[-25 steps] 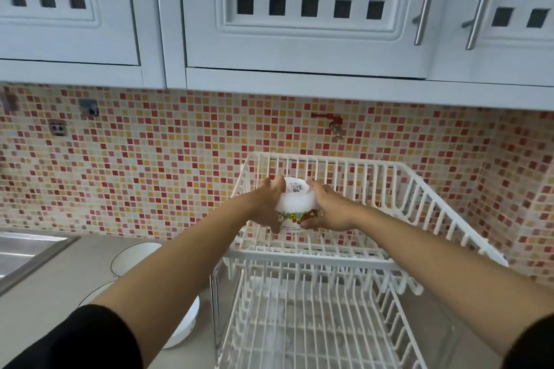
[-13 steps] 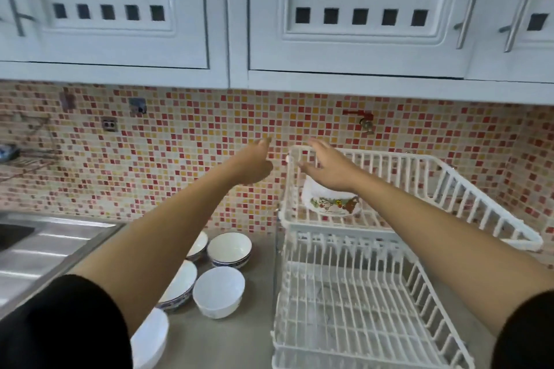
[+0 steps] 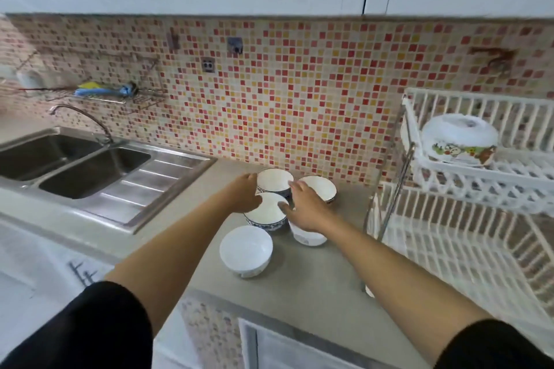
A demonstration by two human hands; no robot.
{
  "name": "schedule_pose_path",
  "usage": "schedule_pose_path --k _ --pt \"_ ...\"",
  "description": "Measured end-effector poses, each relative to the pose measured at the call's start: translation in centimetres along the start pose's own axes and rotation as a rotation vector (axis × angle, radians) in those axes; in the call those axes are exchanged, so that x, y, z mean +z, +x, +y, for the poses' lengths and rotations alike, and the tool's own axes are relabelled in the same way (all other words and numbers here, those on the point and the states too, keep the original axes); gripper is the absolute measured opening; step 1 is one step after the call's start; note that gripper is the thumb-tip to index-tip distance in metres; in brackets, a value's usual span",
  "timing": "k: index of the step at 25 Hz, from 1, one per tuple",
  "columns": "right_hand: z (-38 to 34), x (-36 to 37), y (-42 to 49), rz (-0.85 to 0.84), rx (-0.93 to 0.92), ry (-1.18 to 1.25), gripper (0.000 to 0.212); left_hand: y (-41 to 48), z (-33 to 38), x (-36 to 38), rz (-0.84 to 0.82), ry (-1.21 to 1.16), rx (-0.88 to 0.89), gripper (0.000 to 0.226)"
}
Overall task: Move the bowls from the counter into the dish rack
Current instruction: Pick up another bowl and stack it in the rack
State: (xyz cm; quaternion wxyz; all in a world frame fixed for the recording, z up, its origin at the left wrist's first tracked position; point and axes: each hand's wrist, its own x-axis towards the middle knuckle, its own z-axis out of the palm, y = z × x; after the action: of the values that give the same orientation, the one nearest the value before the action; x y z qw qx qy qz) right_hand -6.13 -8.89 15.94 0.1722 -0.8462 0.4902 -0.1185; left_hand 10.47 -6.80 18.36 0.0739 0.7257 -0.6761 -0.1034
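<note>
Head view: both hands over the bowl cluster on the counter.
Left hand point(image 3: 244, 196) and right hand point(image 3: 305, 208) flanked the blue-patterned bowl point(image 3: 266, 214), fingers spread and loose, grasp not confirmed. Four other bowls stood close by on the grey counter point(image 3: 314, 272). One cartoon-printed bowl point(image 3: 458, 141) sat upside down on the dish rack point(image 3: 479, 183) upper tier, far right.

No readable text, labels, brands or numbers appear anywhere. The upturned bowl point(image 3: 459, 138) in the dish rack point(image 3: 479, 183) carries only a blurred cartoon picture band, with no letters that can be made out.
</note>
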Motion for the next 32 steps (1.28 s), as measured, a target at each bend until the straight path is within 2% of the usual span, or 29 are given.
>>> schedule_pose_path --k 7,12,17,20,23,25,27,29,32 --pt "0.9 12.3 2.1 -0.182 0.233 0.162 0.063 -0.6 -8.0 11.7 -0.158 -0.158 -0.252 0.061" --pt "2.1 16.4 4.0 -0.251 0.389 0.292 0.061 -0.4 -11.0 16.3 -0.183 -0.305 -0.425 0.07" --pt "2.9 17.8 4.9 -0.308 0.412 0.421 0.053 0.9 -11.3 17.3 -0.185 -0.267 -0.429 0.073" --pt "3.3 16.8 4.2 -0.332 0.391 0.534 0.048 1.1 -11.3 16.8 -0.119 -0.209 -0.403 0.066" --pt "3.8 15.7 3.1 -0.176 0.278 0.618 0.048 0.5 -10.9 14.7 0.011 -0.267 -0.289 0.042" --pt "3.3 13.8 2.1 -0.046 0.202 0.783 0.049 -0.2 -10.0 12.5 0.11 -0.438 -0.203 0.028" --pt "2.5 11.0 1.3 0.048 0.194 0.926 0.041 -1.2 -8.2 9.8 0.216 -0.646 -0.105 0.02" --pt "1.2 7.3 0.7 0.145 0.186 1.042 0.025 -1.9 -5.7 7.0 0.339 -0.742 0.014 0.019" --pt "0.5 1.2 -1.4 0.315 0.084 1.064 0.035 -2.6 -0.9 2.6 0.448 -0.833 0.169 0.023"
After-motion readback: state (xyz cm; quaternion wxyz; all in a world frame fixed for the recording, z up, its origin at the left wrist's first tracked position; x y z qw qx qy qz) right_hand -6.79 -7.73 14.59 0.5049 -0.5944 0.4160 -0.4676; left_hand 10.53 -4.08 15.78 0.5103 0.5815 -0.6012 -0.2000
